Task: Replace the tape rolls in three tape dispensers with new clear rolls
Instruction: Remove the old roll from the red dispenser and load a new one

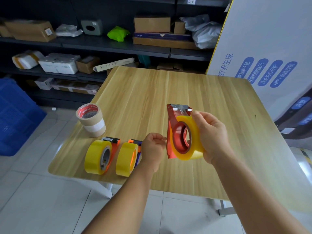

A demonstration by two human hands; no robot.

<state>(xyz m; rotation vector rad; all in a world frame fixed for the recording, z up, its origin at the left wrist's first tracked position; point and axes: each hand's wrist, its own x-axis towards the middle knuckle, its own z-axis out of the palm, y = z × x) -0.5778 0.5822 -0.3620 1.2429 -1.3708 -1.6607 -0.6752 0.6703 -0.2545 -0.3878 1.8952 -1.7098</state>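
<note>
My right hand (211, 135) grips a red tape dispenser (171, 132) with a yellowish clear roll (192, 144) mounted on it, held upright above the wooden table (168, 92). My left hand (152, 151) is just left of the dispenser's red plate, fingers curled and touching its edge. Two more dispensers lie at the table's front left, each carrying a yellowish clear roll: an orange one (98, 157) and an orange-and-blue one (126, 158). A stack of three tan and white tape rolls (91, 121) stands behind them.
Dark shelves (101, 46) with cardboard boxes and parcels run behind the table. A blue crate (15, 115) sits on the tiled floor at left. A large white printed board (270, 56) leans at the right.
</note>
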